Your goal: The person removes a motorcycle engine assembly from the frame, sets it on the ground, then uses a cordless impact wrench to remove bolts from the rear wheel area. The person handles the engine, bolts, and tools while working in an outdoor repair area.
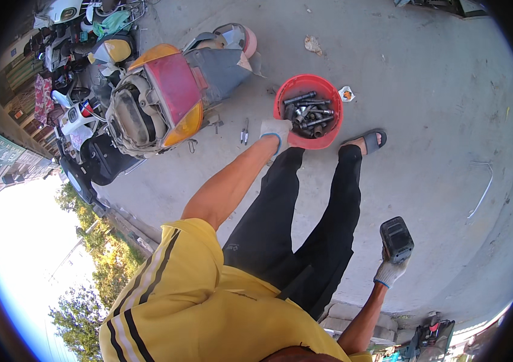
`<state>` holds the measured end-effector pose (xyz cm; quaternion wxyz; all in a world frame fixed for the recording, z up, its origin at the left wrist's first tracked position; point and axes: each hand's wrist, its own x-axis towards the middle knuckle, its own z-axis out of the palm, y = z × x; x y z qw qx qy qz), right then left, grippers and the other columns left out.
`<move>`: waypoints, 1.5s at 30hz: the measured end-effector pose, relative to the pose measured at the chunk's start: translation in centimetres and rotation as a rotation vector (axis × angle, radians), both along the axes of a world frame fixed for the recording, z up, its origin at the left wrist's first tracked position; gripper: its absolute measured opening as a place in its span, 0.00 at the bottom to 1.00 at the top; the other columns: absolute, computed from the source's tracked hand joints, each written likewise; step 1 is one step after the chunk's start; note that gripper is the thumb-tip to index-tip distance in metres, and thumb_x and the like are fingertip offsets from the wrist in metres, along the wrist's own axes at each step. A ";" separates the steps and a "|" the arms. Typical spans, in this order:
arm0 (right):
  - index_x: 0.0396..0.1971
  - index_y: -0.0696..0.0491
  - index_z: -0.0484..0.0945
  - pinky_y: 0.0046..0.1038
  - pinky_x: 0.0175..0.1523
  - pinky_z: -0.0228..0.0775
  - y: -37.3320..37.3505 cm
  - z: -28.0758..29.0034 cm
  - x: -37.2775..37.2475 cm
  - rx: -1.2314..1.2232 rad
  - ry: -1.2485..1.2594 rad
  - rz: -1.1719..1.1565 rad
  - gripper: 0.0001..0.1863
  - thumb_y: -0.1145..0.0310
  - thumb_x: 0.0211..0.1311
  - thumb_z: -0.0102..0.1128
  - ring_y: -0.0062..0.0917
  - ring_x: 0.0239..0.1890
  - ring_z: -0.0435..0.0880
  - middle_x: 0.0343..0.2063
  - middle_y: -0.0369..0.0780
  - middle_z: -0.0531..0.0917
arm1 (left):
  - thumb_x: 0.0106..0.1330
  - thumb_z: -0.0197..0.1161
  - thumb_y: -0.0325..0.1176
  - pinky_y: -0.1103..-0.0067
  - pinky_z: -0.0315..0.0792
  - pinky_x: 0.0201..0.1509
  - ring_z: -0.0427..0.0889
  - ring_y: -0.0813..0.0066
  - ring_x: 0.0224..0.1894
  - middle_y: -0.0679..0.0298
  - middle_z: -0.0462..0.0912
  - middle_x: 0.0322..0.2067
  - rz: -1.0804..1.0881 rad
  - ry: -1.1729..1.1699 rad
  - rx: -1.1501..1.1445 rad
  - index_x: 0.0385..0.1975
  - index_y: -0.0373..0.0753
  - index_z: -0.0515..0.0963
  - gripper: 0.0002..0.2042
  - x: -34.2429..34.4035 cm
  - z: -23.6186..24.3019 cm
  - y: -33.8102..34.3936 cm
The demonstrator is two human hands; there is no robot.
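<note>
My left hand (275,130), in a pale knitted glove, is closed at the left rim of a red bowl-shaped container (339,99) on the ground; its fingertips are partly hidden. The container has a wide lip, like an upturned hard hat. Inside lie several dark metal sockets (314,113) and tube-like pieces. Out to the right and nearer my body, my gloved right hand (391,270) grips a dark cordless power tool (396,239). Its blocky end shows, while the rest is hidden beneath.
A worn scooter (175,90) with red and orange rear panels stands left of the container. Two slim tools (244,131) lie between them. My sandaled foot (368,142) is beside the container. A white wire (484,192) lies right; parked motorbikes (81,114) line the far left.
</note>
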<state>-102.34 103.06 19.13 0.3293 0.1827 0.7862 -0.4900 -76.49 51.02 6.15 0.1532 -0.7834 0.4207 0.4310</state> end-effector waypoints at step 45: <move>0.46 0.51 0.83 0.42 0.64 0.70 -17.3 -42.5 33.0 0.462 0.684 1.970 0.21 0.72 0.47 0.70 0.41 0.56 0.84 0.46 0.44 0.85 | 0.67 0.66 0.35 0.63 0.85 0.45 0.89 0.50 0.46 0.41 0.82 0.57 -1.588 0.360 -0.373 0.53 0.35 0.81 0.18 32.8 -28.0 19.8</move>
